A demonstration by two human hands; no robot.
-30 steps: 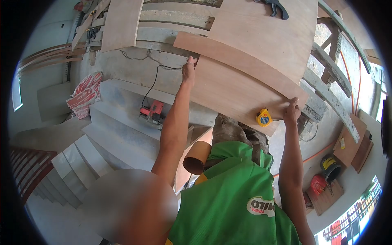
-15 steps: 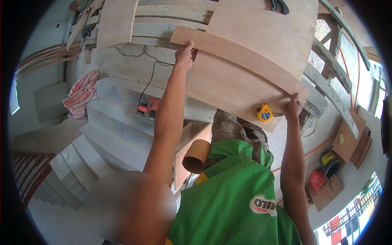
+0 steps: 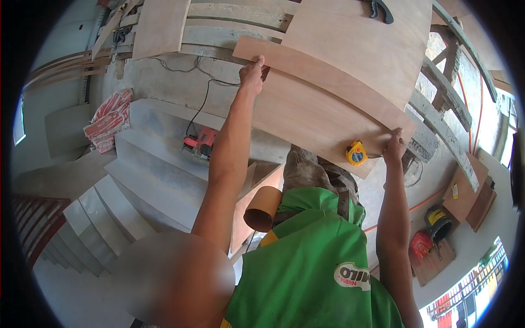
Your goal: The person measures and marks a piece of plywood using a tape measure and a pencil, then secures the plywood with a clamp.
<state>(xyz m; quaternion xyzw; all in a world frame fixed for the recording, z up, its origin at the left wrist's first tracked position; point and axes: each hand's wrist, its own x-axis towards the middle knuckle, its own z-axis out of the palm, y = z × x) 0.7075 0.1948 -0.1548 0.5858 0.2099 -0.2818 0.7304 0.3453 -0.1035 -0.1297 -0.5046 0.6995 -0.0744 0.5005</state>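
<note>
A long narrow wooden strip lies across the plywood sheet. My left hand grips the strip's left end, thumb on top and fingers curled underneath. At the other end, my right hand holds the strip's right corner, its fingers mostly beneath the edge. A yellow tape measure sits on the plywood just left of my right hand. Behind the strip is a wider plywood panel, with a black clamp or handle on it.
Wooden beams support the sheets. A red power tool with a black cord rests on the steps at left, near a red-and-white sack. A cardboard tube is by my waist. A black bucket stands at lower right.
The view has shifted slightly. Both hands still hold the strip, which lies in nearly the same place on the plywood.
</note>
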